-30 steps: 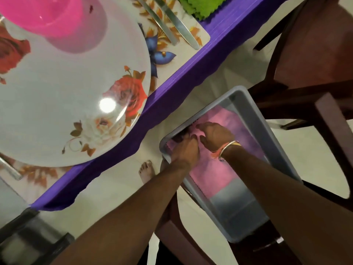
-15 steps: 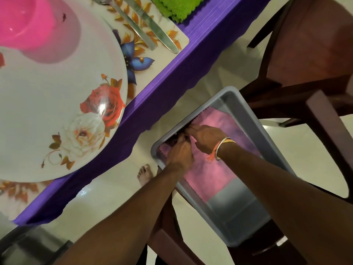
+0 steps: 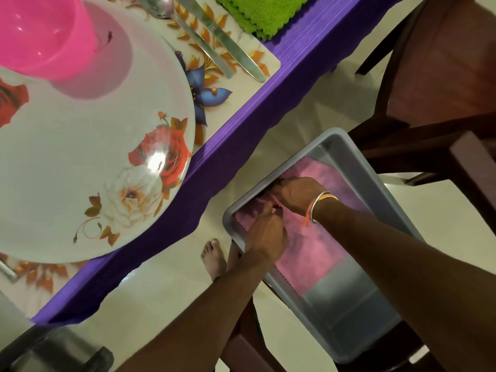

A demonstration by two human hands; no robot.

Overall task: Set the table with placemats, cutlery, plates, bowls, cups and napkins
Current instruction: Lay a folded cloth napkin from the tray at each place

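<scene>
Napkin [image 3: 308, 253], pink, one item, flat in a grey bin [image 3: 346, 302] beside the worktop. Fingers [image 3: 271, 209] of the left hand [image 3: 265, 234] are curled narrow at the cloth's far corner, where a small fold stands up between them, apparently pinched. The right hand [image 3: 298, 193], with a bangle [image 3: 316, 208] at the wrist, lies just beyond with its fingertips down at the same edge, against the bin wall. Whether they grip or only press cannot be told. Handling, by judgement: light, soft and limp, with a zigzag-cut border. It will droop and unfold if lifted by one point, so the raised corner or two corners of the far edge make the best hold. No breakage risk; the slight risk is that it drags or snags on the bin's rim. Bin contents: this cloth only, covering the far half, the near half showing bare bottom. The bin rests on dark wooden furniture, apparently a chair seat, above pale floor tiles where a bare foot [image 3: 213, 257] shows. Worktop [image 3: 241, 135], draped in purple cloth, carries a floral placemat [image 3: 204, 103]. On the mat are a rose-patterned plate [image 3: 80, 170] with a pink bowl [image 3: 45, 36] standing on it, and a spoon [image 3: 188, 30] and knife [image 3: 228, 47] side by side. A folded green napkin [image 3: 263, 14] lies just beyond the mat.
</scene>
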